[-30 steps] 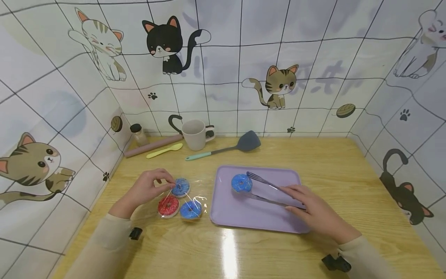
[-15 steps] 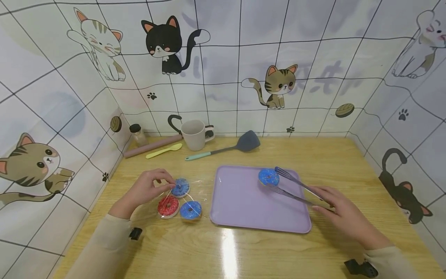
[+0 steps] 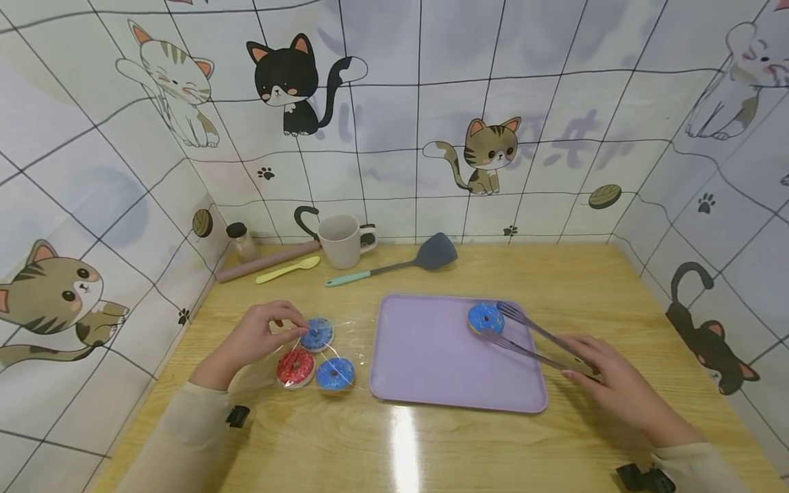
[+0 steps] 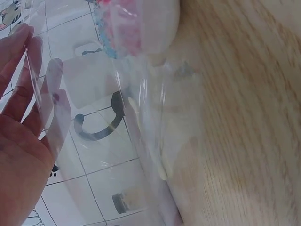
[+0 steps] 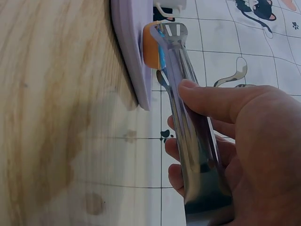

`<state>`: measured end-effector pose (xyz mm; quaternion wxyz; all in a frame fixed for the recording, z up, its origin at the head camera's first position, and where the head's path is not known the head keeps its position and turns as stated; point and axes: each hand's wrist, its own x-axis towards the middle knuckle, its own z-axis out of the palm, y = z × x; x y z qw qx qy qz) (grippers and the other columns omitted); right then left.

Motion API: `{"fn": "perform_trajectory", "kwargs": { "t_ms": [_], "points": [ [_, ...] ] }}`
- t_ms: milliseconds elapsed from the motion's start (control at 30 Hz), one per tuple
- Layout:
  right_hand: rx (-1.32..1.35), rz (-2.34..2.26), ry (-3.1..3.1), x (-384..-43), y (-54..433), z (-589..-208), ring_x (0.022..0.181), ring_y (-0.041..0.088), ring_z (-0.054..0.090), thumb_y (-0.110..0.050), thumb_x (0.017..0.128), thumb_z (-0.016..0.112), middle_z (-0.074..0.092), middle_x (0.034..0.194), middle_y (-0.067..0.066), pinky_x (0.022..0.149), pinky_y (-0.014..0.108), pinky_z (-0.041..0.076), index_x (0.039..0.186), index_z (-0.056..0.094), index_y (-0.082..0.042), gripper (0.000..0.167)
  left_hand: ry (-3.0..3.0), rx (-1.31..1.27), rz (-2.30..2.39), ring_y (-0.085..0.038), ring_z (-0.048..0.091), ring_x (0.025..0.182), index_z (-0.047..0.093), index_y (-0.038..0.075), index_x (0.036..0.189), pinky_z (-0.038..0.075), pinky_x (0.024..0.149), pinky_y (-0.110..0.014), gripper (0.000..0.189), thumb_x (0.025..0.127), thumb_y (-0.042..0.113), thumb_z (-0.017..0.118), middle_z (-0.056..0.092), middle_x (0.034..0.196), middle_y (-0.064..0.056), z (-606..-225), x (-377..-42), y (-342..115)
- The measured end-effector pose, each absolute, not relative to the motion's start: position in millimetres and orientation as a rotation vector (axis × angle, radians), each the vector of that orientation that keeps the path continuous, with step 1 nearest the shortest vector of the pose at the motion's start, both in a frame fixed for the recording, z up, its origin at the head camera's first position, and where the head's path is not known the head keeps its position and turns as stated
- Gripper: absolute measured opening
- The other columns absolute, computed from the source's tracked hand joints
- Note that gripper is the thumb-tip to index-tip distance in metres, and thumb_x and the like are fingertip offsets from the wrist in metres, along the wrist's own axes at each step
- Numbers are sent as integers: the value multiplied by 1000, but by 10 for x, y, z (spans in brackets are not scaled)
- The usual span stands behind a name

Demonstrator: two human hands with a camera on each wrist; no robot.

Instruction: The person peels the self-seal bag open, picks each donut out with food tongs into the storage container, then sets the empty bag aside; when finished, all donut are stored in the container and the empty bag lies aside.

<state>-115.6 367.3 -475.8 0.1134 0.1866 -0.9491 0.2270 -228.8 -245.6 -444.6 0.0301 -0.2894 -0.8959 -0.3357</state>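
My right hand (image 3: 622, 387) holds metal tongs (image 3: 542, 335) whose tips stand at the near and right sides of a blue sprinkled doughnut (image 3: 485, 318). That doughnut lies flat on the purple tray (image 3: 431, 370), towards its far right corner; in the right wrist view its orange side (image 5: 151, 47) shows against the tray. On the left, my left hand (image 3: 249, 342) pinches the edge of a clear plastic bag (image 4: 141, 117) between thumb and fingers. Inside the bag are a red doughnut (image 3: 295, 368) and two blue doughnuts, one nearer (image 3: 335, 375) and one farther (image 3: 317, 335).
Along the back wall stand a jar with a black lid (image 3: 242, 241) and a pale mug (image 3: 341, 241). Beside them lie a rolling pin (image 3: 268, 261), a yellow spoon (image 3: 287, 270) and a spatula (image 3: 434, 252). Patterned walls enclose the wooden table (image 3: 333, 445) at the back and sides.
The right hand and tongs have moved right, and the blue doughnut has gone from the tray's left part to its far right. The left hand keeps its pinch on the bag.
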Motion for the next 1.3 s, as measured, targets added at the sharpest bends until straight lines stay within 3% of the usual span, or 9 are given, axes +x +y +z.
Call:
{"fn": "perform_trajectory", "kwargs": {
  "t_ms": [100,367,500,633,867,1067,1300],
  "points": [
    [541,666,-2792,-1150,3679,-4771,117,-6,46,-18,91,80,63,133,1,80,27,51,143,62,-13,55,-2767,-896,-1041,-11,65,89,81,18,95,53,74,-40,4,91,17,81,73,96,14,-4452,-2287,-2461],
    [570,703,-2760,-1164,3682,-4777,121,-9,45,-13,88,82,64,131,2,90,2,36,142,62,-11,58,-2768,-900,-1045,-4,63,87,81,20,95,53,74,-40,5,91,17,81,72,96,16,-4463,-2292,-2471],
    [572,733,-2756,-1178,3688,-4809,117,-8,47,-13,87,84,64,132,2,84,7,41,144,61,-12,61,-2776,-897,-1034,-4,63,87,81,20,95,53,74,-40,4,91,18,81,72,96,16,-4453,-2286,-2471],
    [549,738,-2765,-1181,3660,-4795,111,-5,48,-16,88,84,64,132,4,75,22,47,147,58,-13,64,-2780,-889,-1028,-4,63,88,81,20,95,53,74,-39,4,91,18,81,72,96,15,-4438,-2274,-2469],
    [585,704,-2733,-1240,3464,-4669,115,15,57,-15,85,86,66,133,6,79,31,57,146,60,-16,66,-2756,-909,-1023,-4,63,88,81,21,95,51,73,-30,5,90,18,82,73,96,15,-4425,-2290,-2473],
    [688,753,-2742,-1348,3180,-4640,116,25,64,-11,90,80,65,136,6,82,36,60,145,61,-14,57,-2763,-913,-1020,-4,63,89,81,20,95,52,74,-33,5,91,17,81,72,96,15,-4426,-2290,-2484],
    [767,798,-2829,-1482,2832,-4618,126,25,62,-21,97,74,63,142,4,92,46,56,145,61,-28,51,-2745,-928,-1044,-4,63,88,81,19,94,51,74,-31,4,91,17,80,72,95,14,-4415,-2288,-2451]
  ]
}}
